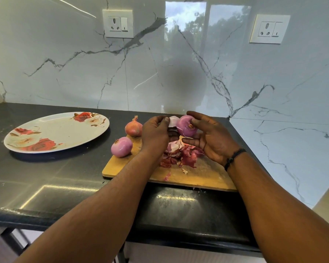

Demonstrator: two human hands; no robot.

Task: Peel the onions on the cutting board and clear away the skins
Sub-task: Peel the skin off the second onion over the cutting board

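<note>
- My right hand [207, 137] holds the onion in work [187, 125] above the far part of the wooden cutting board [201, 177]; the fingers curl round its far and lower sides, and the thumb rests near the root end, which faces me.
- My left hand [156, 133] is just beside that onion, on its left. Thumb and fingers pinch a pale strip of skin [172, 121] that is part-lifted and attached to the onion at its left flank.
- Governing relation: the strip runs from the onion leftward into my left hand, so the pull direction, in my judgement, is left and away from the right hand, with the right hand turning the bulb against it.
- Both hands are narrow, each closed on its own item; neither is free.
- A heap of red-purple skins [180, 154] lies on the board directly below the hands, with loose flakes nearer me.
- A peeled onion [121, 146] sits at the board's left edge. An unpeeled onion [133, 127], stalk up, stands behind it at the far left corner; whether it rests on the board or the bench [46, 177] I cannot tell.
- A floral plate [51, 126] lies on the bench well to the left.
- Status, judged: one onion done, one nearly done, one untouched, skins not yet cleared.
</note>
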